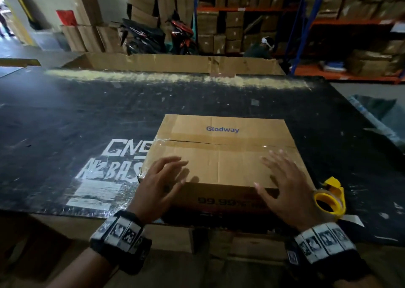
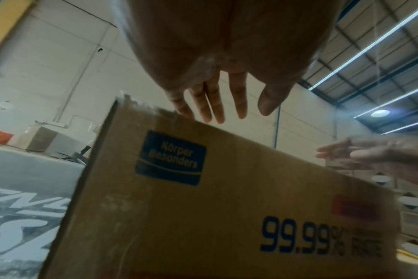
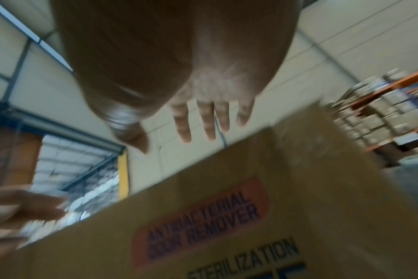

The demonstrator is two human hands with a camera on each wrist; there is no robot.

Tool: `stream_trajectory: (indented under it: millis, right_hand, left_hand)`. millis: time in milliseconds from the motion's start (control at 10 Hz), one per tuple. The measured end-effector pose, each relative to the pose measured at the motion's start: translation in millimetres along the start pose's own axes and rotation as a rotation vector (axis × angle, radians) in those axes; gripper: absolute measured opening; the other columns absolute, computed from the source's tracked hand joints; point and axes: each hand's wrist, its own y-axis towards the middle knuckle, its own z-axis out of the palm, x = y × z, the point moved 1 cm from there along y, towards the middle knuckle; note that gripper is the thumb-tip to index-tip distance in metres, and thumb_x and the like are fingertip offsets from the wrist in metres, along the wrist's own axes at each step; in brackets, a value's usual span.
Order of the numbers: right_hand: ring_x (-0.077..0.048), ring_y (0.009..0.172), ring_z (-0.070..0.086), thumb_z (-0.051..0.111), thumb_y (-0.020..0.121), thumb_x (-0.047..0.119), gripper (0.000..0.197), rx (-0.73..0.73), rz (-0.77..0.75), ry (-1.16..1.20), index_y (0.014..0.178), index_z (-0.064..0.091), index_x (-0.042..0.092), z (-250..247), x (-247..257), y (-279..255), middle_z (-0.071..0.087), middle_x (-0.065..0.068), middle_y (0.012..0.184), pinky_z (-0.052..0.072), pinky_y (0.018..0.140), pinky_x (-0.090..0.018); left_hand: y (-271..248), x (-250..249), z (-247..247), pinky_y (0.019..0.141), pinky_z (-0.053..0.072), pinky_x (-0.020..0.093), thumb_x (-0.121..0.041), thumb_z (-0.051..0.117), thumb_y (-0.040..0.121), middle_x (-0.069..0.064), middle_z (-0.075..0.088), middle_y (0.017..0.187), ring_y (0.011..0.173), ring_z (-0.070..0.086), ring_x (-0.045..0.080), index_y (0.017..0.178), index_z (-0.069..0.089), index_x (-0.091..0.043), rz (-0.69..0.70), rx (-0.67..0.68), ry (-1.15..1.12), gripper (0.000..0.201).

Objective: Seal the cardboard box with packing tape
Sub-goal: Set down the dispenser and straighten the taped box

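**Hands poised over taped carton**

Fingers [image 1: 175, 162] of the left hand [image 1: 157, 186] were stretched out straight and slightly fanned, holding nothing, reaching over the near left corner of the brown rectangular cardboard box [image 1: 221, 156]. From the left wrist view the same fingers [image 2: 215, 102] hung just above the box's top edge; whether they touched it could not be told. The right hand [image 1: 282, 184] was likewise spread and empty, its fingers [image 3: 205, 120] extended over the near right part of the box top, its thumb over the near edge.

The box sat on the near half of the black scuffed table [image 1: 87, 116], closed, with its flaps meeting along a central seam under a strip of clear glossy packing tape [image 1: 219, 144] that ran across the lid and down the left side. Blue "Glodway" lettering marked the far flap, and the front face [image 2: 203, 217] carried "99.99%" in blue print.

Just right of the box, beside the right wrist, lay a yellow plastic tape dispenser [image 1: 331, 196] near the table's front edge. White painted letters [image 1: 114, 162] showed on the table left of the box. Beyond the table stood stacked brown cartons [image 1: 151, 2], two parked motorbikes [image 1: 157, 35] and orange-and-blue warehouse shelving [image 1: 341, 22].
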Motion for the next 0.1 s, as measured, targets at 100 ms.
stream_trajectory:
  millis: [100]
  right_hand:
    - [-0.022,0.117,0.051,0.055,0.085,0.046,0.04,-0.23,0.118,0.123,0.122,0.059,0.029,-12.6,-0.7,-47.3,0.055,0.003,0.12,0.044,0.093,-0.041]
  left_hand:
    - [-49.0,1.6,-9.9,0.078,0.057,0.018,-0.04,0.057,0.097,-0.02,0.063,0.12,0.102,0.067,0.005,0.125,0.065,-0.037,0.001,0.005,-0.202,0.029]
